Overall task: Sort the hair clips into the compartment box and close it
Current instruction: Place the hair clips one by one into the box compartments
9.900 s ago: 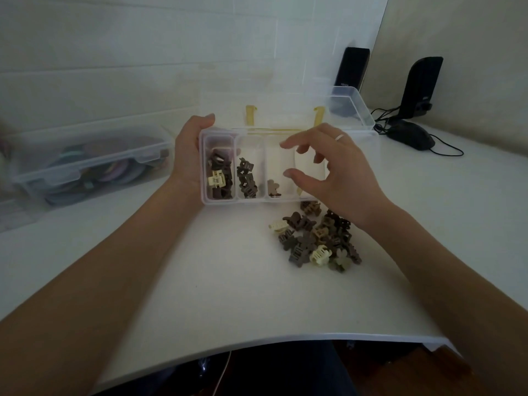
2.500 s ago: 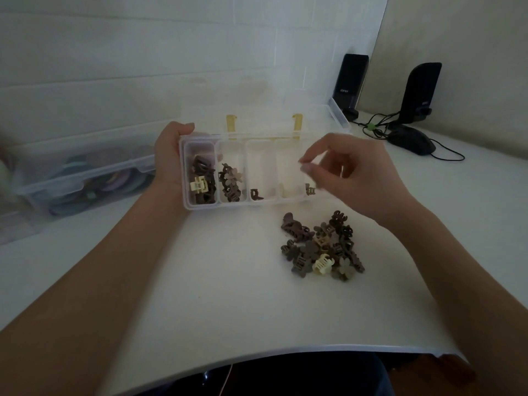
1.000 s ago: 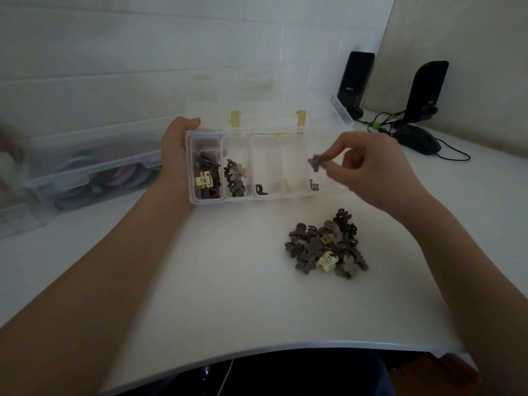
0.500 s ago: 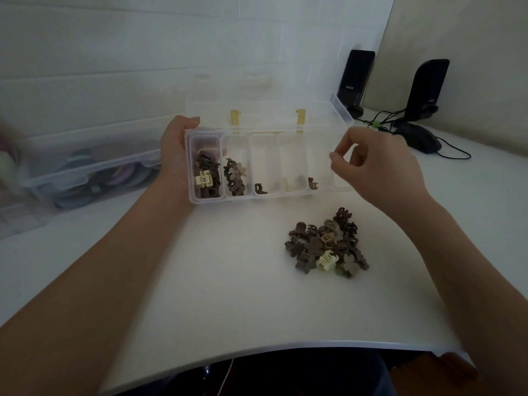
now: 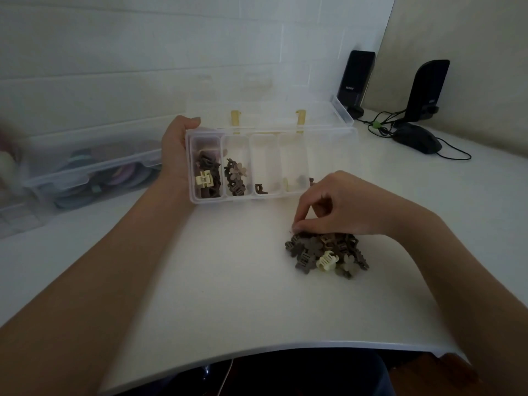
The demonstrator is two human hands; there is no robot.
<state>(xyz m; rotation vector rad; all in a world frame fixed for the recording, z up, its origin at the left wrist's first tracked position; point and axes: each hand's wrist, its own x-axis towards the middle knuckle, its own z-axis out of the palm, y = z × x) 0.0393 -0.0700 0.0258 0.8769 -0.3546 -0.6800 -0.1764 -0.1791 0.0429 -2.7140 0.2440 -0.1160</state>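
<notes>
Clips [image 5: 327, 254] lie heaped on the table [image 5: 228, 295], nearest the person, mostly brown with one cream claw among them. Half a second ago the right hand [image 5: 343, 207] was up beside the box with nothing in its fingers; now it has dropped to the pile's far-left edge. So one clip has gone in and the next pick is starting. Thumb and forefinger [image 5: 300, 215] are pressed narrowly together right on top of the heap, touching its upper edge; whether they already grip a clip I cannot tell.

Farther back, the box [image 5: 274, 197] sits open, lid tipped away. Its two left compartments hold many clips, the next ones only one or two each. The left hand [image 5: 177, 150] grips the box's left end, as before. Much sorting remains.
</notes>
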